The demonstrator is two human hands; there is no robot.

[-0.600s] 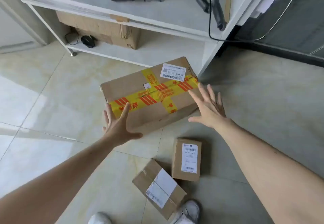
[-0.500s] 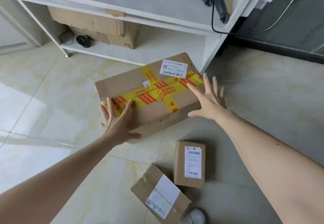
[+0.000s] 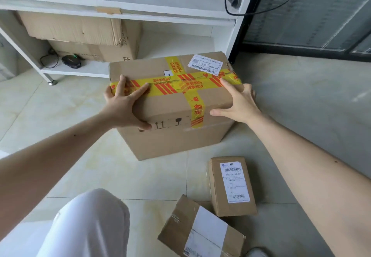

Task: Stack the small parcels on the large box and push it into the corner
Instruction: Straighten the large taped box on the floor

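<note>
The large cardboard box (image 3: 172, 142), crossed with yellow and red tape, stands on the tiled floor in front of the white shelf. My left hand (image 3: 124, 106) grips its near left top corner, fingers over the top and thumb on the front face. My right hand (image 3: 239, 104) clasps the near right top corner the same way. Two small parcels lie on the floor nearer to me: an upright one with a white label (image 3: 230, 186) and a tilted one (image 3: 200, 232) at the bottom edge.
A white shelf unit (image 3: 232, 35) stands just behind the box, holding cardboard boxes (image 3: 80, 35) and a black device with a cable (image 3: 71, 61) on its lowest board. A dark glazed frame (image 3: 311, 49) runs along the right. My knee in white trousers (image 3: 90, 222) is at bottom left.
Both hands have gone from hovering open beside the large box to gripping its near top corners. My view has dropped lower and closer, and my knee has come into view.
</note>
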